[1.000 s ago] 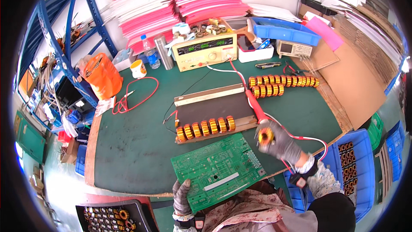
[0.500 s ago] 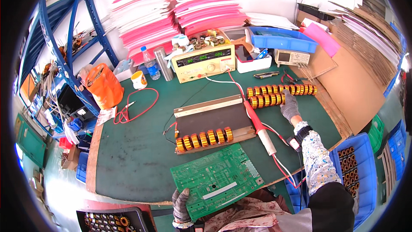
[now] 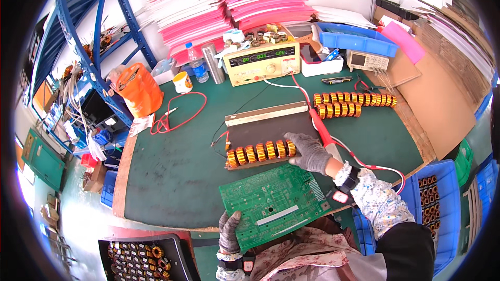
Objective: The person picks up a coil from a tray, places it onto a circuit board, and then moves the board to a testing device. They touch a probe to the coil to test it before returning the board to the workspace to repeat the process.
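Note:
My gloved left hand grips the near-left corner of a green circuit board, which sits tilted at the table's front edge. Beyond it, a dark fixture plate with a pale metal bar carries a row of copper-wound toroidal coils. At the right end of that row my gloved right hand has its fingers and thumb around the last coil. A red-handled test probe lies just beyond this hand, its lower part partly hidden by it. Two more rows of coils stand at the back right.
A yellow power supply with coils on top stands at the back. Left of it are a steel flask, a water bottle and an orange bag. Blue bins flank the right edge; a black tray of coils sits lower left.
My right hand has moved left and nearer, from the back-right coil rows to the end of the fixture's row. The left hand still holds the board. The whole view has shifted slightly.

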The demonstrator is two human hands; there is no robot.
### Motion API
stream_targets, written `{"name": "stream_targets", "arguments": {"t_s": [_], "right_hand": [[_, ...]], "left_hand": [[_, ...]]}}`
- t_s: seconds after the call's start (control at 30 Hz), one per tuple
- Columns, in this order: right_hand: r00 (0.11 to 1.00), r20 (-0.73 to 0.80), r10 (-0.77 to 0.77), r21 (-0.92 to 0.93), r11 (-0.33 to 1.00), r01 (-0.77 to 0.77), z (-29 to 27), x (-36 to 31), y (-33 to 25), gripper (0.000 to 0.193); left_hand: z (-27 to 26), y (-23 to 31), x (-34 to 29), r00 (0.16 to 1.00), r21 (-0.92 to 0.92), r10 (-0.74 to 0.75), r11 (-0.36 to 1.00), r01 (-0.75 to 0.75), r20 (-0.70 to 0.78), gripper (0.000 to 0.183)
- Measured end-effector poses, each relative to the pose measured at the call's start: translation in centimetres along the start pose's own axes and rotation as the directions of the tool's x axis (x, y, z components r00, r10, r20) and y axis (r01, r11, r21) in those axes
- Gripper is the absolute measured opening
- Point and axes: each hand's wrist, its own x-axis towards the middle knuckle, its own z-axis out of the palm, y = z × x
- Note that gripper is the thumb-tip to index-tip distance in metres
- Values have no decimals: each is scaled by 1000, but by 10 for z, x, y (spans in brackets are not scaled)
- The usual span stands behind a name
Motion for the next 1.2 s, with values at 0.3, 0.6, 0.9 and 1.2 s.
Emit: {"name": "stream_targets", "arguments": {"t_s": [0.3, 0.6, 0.9, 1.2], "right_hand": [[974, 94, 205, 789, 581, -199, 4, -83, 7, 45], [931, -154, 330, 655, 740, -153, 23, -119, -16, 17], [936, -324, 138, 298, 954, -37, 24, -114, -42, 21], [999, 4, -32, 400, 916, 27, -5, -121, -19, 47]], "left_hand": [[-2, 0, -3, 1000, -81, -3, 997, 2, -6, 42], [-2, 3, 0, 1000, -31, -1, 1000, 1, 0, 43], [1, 1, -2, 1000, -16, 4, 1000, -4, -10, 45], [0, 0, 0, 1000, 24, 31, 999, -31, 3, 42]]}}
